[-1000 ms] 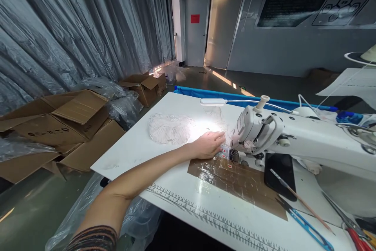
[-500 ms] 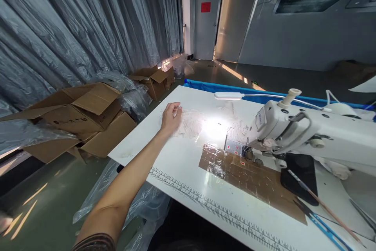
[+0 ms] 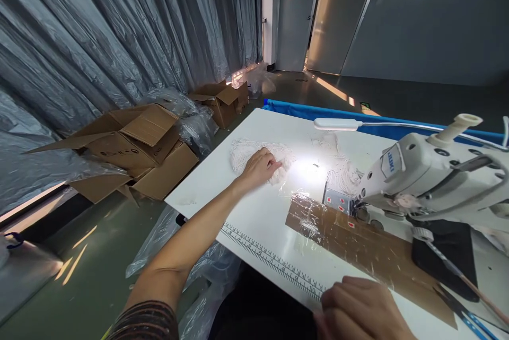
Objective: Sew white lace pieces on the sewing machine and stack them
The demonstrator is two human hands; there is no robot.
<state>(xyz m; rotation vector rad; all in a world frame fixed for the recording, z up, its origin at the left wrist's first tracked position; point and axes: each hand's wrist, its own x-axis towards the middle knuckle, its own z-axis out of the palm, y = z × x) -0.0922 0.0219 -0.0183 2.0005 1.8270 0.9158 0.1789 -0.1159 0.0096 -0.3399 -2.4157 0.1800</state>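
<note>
White stringy, lace-like fabric (image 3: pixel 240 155) lies across the left part of the sewing table, and more of it reaches toward the sewing machine's needle area. My left hand (image 3: pixel 259 168) is on this fabric with fingers curled in and thumb pressed against them, gathering a bit of it. At the table's front edge, my right hand (image 3: pixel 363 311) is closed, its knuckles turned up; whatever its fingers hold, if anything, is hidden. A white sewing machine (image 3: pixel 421 170) stands to the right, with a metal plate (image 3: pixel 338 200) bearing red marks beside its foot.
Brown tape-like sheet (image 3: pixel 358 250) covers the tabletop before the machine. Blue-handled scissors (image 3: pixel 471 321) and a thin rod (image 3: pixel 477 289) lie at the right. A lamp (image 3: pixel 338 124) lights the fabric. A printed ruler (image 3: pixel 270 260) runs along the front edge; cardboard boxes (image 3: pixel 135 133) stand left.
My left hand has moved right across the fabric and its fingers have curled in on it. My right hand has come into view at the bottom. The view has shifted to the left.
</note>
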